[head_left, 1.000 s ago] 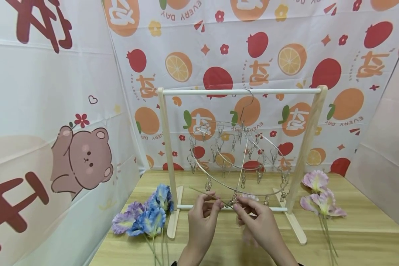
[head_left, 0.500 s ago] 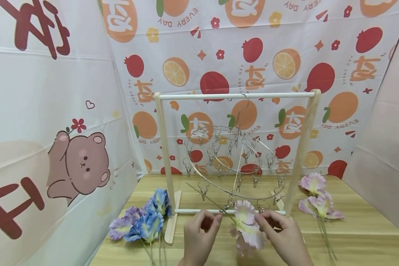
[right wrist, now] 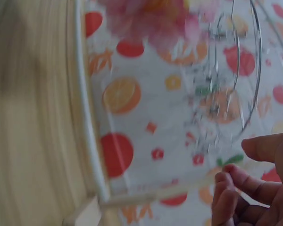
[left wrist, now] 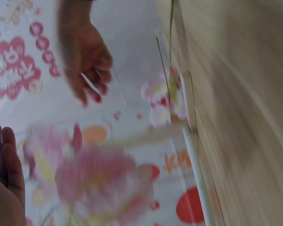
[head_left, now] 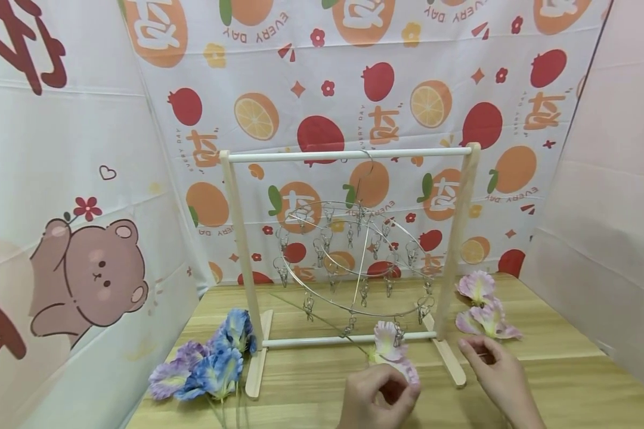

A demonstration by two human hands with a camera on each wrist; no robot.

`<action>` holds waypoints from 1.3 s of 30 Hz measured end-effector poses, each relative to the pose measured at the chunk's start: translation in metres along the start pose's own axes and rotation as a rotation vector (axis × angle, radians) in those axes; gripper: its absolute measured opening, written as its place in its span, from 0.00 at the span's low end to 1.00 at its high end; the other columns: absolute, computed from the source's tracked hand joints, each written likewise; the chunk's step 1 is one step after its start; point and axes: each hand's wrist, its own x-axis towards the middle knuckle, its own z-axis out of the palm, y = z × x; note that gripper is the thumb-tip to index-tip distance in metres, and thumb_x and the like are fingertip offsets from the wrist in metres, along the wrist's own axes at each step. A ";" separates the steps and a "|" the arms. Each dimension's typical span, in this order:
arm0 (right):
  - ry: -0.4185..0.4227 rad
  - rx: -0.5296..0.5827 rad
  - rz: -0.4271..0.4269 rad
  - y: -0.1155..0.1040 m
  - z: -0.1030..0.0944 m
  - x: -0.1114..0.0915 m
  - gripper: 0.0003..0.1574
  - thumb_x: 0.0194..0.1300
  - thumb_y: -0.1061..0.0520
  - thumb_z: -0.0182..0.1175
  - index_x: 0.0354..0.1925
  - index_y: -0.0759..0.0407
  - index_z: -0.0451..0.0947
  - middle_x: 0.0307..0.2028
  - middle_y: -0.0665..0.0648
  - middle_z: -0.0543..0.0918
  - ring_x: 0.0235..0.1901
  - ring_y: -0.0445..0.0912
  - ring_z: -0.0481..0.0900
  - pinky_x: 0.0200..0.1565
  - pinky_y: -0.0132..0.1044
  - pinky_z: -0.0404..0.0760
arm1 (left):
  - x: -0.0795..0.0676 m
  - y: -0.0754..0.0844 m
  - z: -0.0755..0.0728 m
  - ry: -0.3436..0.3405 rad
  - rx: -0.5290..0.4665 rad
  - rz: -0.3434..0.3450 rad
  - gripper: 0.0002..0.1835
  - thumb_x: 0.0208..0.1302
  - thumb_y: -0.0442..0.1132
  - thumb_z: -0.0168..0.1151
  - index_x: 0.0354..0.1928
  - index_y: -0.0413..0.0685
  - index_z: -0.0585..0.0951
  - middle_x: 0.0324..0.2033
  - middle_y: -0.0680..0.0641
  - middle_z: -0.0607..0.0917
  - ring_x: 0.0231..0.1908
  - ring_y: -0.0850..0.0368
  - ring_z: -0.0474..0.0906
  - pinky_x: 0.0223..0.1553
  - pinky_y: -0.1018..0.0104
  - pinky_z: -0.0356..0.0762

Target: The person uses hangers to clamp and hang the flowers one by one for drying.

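From the head camera we see our left hand (head_left: 378, 396) low at the table's (head_left: 558, 381) near edge, fingers curled around the bottom of a pink flower (head_left: 390, 348) that hangs from a clip on the round wire hanger (head_left: 354, 262). That hanger hooks onto the wooden rack (head_left: 349, 156). Our right hand (head_left: 496, 372) hovers near two more pink flowers (head_left: 483, 310) lying right of the rack, fingers loosely bent and holding nothing. Blue and purple flowers (head_left: 209, 363) lie to the left.

Our left wrist camera is blurred: fingertips (left wrist: 7, 162) beside a pink bloom (left wrist: 101, 183), the grip unreadable.

Our right wrist camera shows relaxed fingers (right wrist: 254, 188) apart, the wire ring (right wrist: 236, 70) beyond.
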 end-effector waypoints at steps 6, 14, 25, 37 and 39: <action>-0.050 -0.075 0.029 0.031 -0.011 0.007 0.29 0.69 0.40 0.53 0.49 0.65 0.78 0.44 0.63 0.85 0.37 0.40 0.80 0.34 0.26 0.77 | 0.006 0.015 0.029 -0.073 -0.052 -0.072 0.05 0.62 0.36 0.63 0.28 0.48 0.81 0.18 0.55 0.84 0.18 0.78 0.73 0.26 0.96 0.70; -0.119 -0.099 0.115 0.061 -0.022 0.013 0.35 0.71 0.40 0.50 0.54 0.71 0.72 0.49 0.72 0.81 0.45 0.59 0.81 0.38 0.43 0.82 | 0.013 0.020 0.072 -0.217 -0.067 -0.186 0.06 0.66 0.40 0.60 0.31 0.49 0.82 0.20 0.55 0.84 0.20 0.80 0.72 0.26 0.97 0.68; -0.161 -0.101 0.131 0.088 -0.025 0.014 0.31 0.70 0.49 0.51 0.55 0.77 0.69 0.47 0.75 0.80 0.40 0.57 0.82 0.36 0.43 0.84 | 0.007 -0.005 0.135 -0.381 0.123 -0.318 0.03 0.65 0.44 0.61 0.34 0.56 0.81 0.24 0.61 0.84 0.19 0.85 0.69 0.23 0.98 0.64; -0.139 -0.067 0.138 0.100 -0.013 0.017 0.23 0.68 0.55 0.54 0.48 0.77 0.74 0.36 0.64 0.85 0.26 0.39 0.78 0.25 0.29 0.78 | 0.005 -0.032 0.186 -0.444 0.035 -0.841 0.05 0.56 0.38 0.66 0.36 0.54 0.81 0.22 0.61 0.83 0.20 0.77 0.69 0.21 0.86 0.65; -0.137 -0.070 0.137 0.100 -0.012 0.018 0.21 0.68 0.55 0.54 0.47 0.75 0.75 0.34 0.61 0.85 0.25 0.38 0.77 0.24 0.28 0.77 | 0.004 -0.037 0.192 -0.452 0.078 -0.848 0.07 0.56 0.38 0.66 0.37 0.54 0.82 0.22 0.61 0.81 0.20 0.75 0.69 0.21 0.85 0.64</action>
